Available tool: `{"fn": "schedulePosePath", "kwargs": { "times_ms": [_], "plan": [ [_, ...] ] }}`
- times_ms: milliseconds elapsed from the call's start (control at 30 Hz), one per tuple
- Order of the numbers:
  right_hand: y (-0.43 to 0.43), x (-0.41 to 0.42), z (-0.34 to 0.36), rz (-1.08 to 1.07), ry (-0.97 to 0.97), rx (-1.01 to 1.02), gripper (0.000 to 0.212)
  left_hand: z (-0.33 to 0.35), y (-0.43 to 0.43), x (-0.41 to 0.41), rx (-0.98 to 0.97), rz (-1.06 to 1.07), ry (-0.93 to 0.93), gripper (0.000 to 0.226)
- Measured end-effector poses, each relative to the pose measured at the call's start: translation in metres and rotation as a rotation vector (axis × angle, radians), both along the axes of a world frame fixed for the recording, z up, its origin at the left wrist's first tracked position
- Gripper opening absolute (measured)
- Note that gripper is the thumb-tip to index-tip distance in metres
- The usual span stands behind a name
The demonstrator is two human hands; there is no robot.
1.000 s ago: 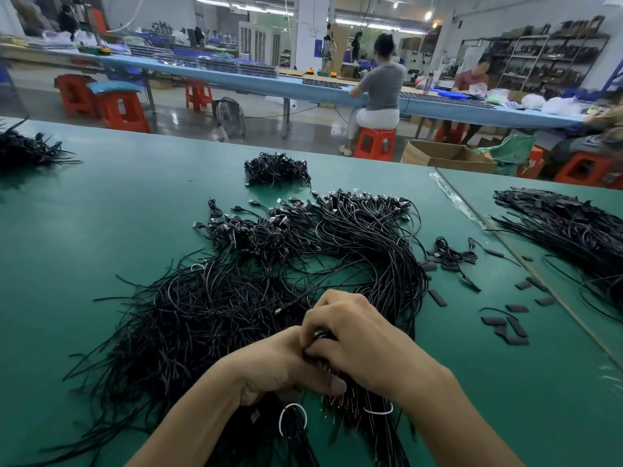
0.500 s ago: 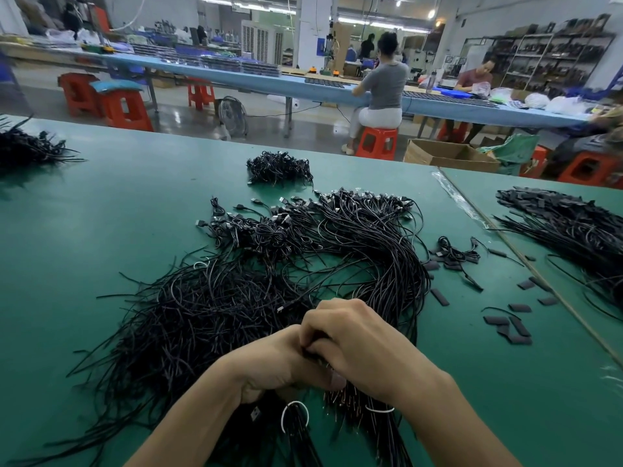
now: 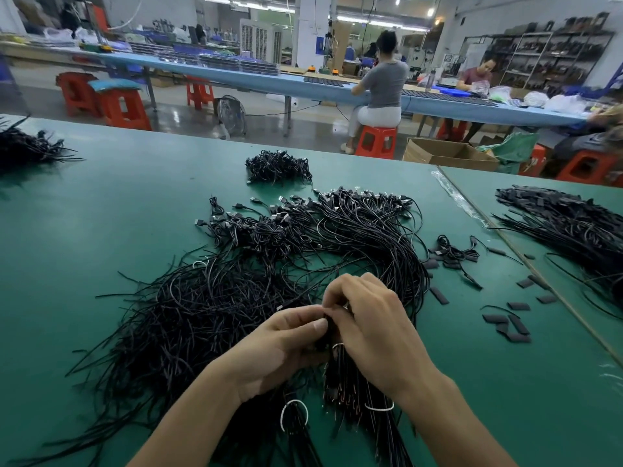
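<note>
Head view: both hands meet low over the near centre of the green surface (image 3: 101, 214). The left hand (image 3: 279, 352) and the right hand (image 3: 374, 328) have their fingers (image 3: 337, 293) curled and clamped together on a black cable end (image 3: 327, 332), thumb tips almost touching. Whether a sleeve sits on that end cannot be told; the hands hide it. The cable end lies just above a tied bundle (image 3: 340, 382) that runs toward the person and is bound by a white tie (image 3: 379, 406).

Handling, as judged: the cable is thin, light and limp. It is likely to droop and snag among its neighbours rather than keep a shape. The jacket looks smooth, so a pinch close to the tip seems the sound hold; a grip further back would let the tip wander. The fine wire ends probably bend easily.

Surface: a large loose cable pile (image 3: 219, 298) spreads to the left of and beyond the hands. A smaller heap (image 3: 278, 166) lies further off, and short flat sleeves (image 3: 509, 325) are scattered to the right. Another pile (image 3: 566, 224) lies on the adjoining surface.

Room: a workshop with a long blue bench (image 3: 236, 75), people seated at it, orange stools (image 3: 376, 141), a floor fan (image 3: 232, 114), a cardboard box (image 3: 448, 153) and shelving (image 3: 553, 55).
</note>
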State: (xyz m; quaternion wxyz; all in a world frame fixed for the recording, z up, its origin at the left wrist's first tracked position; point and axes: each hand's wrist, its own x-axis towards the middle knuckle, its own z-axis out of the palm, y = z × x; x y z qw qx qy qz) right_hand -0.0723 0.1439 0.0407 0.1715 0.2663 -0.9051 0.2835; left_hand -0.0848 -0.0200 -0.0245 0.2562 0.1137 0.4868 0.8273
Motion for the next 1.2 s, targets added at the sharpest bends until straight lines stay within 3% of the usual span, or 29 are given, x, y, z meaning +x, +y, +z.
{"fn": "schedulePosePath", "kwargs": {
  "times_ms": [200,333,433,533,667,800,1000,1133,1200],
  "plan": [
    [-0.01,0.0,-0.016,-0.169,0.094,-0.324,0.024,0.011,0.011,-0.003,-0.449,0.28,0.369,0.023],
    [-0.019,0.001,-0.019,-0.159,-0.088,-0.804,0.026,0.014,0.024,0.001,-0.366,0.404,0.429,0.012],
    [-0.02,0.002,-0.019,-0.072,-0.267,-0.992,0.026,0.016,0.026,0.003,-0.182,0.472,0.361,0.024],
    [-0.019,0.004,-0.021,-0.049,-0.402,-1.04,0.028,0.024,0.02,0.006,0.032,0.474,0.253,0.046],
    [-0.016,0.007,-0.023,0.033,-0.582,-1.124,0.023,0.033,0.017,0.01,0.096,0.477,0.312,0.04],
    [-0.011,0.005,-0.024,0.046,-0.634,-1.056,0.026,0.031,0.013,0.012,0.098,0.529,0.292,0.04],
    [-0.007,0.001,-0.021,0.023,-0.68,-1.16,0.02,0.025,0.012,0.013,-0.055,0.448,0.388,0.022],
    [0.0,-0.004,-0.019,-0.026,-0.651,-1.141,0.033,0.015,0.01,0.011,-0.423,0.542,0.479,0.043],
    [0.002,-0.004,-0.019,-0.026,-0.615,-1.063,0.036,0.013,0.011,0.01,-0.498,0.562,0.512,0.049]
  ]
}}
